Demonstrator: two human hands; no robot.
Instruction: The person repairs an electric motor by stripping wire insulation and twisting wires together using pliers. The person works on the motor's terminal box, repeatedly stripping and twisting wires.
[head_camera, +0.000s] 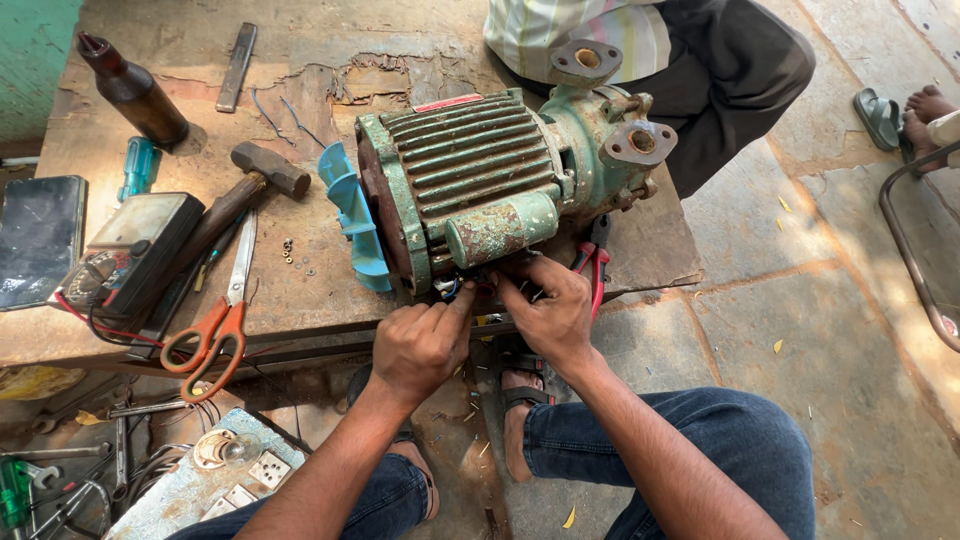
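Head view: hammer (250, 185), scissors (222, 320), multimeter (130, 255) left of pump motor (490, 185).

You have a single view, from the camera on your head, looking steeply down and slightly forward over your own knees at the near edge of the wooden workbench (300, 310). It sits close: your forearms fill the lower frame, while the bench's far edge and stone floor (800, 330) reach the borders.

Rusty, flaking green-painted metal motor (480, 180) on a worn, rough wooden bench (330, 80); blue plastic fan (350, 215).
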